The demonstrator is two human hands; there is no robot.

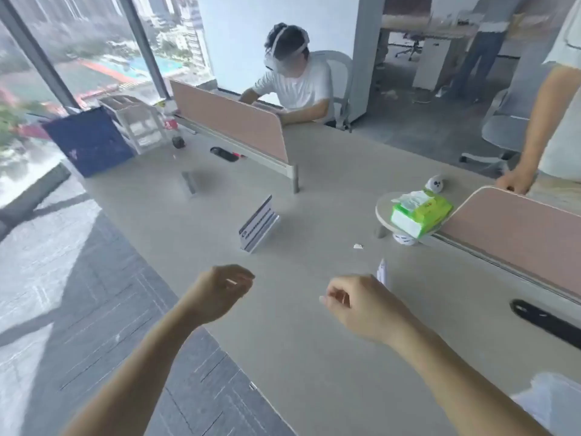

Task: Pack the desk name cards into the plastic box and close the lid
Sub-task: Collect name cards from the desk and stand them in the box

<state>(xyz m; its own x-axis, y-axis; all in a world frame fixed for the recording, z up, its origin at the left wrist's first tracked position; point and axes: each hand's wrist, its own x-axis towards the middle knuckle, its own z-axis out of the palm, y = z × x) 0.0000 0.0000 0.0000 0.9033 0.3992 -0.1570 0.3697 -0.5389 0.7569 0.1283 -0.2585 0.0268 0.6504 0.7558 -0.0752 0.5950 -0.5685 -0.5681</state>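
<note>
Clutter at the far left of the desk [314,357]: a dark blue bag [89,141] and a white drawer organiser [138,127], both well apart from the work. Nearer stands a clear stand [188,182], blurred, possibly another card holder; cannot confirm.

Left hand [220,294] hovers over the desk's near edge, fingers loosely curled, holding nothing. Beyond it a desk name card [259,225] stands tilted on its base, untouched. Judged the likely next pick-up, since it lies between the two hands and in reach of either.

Right hand [355,305] is likewise loosely curled and empty above the desk. Just behind it a second white card [382,272] stands edge-on; whether the hand touches it cannot be told.

Further right, a green tissue pack [421,215] sits on a small round shelf [382,212] against the pink partition [518,221].

Plastic box not identified. A pale translucent thing [550,404] at the lower right corner may be it. No card seen packed yet.
</note>
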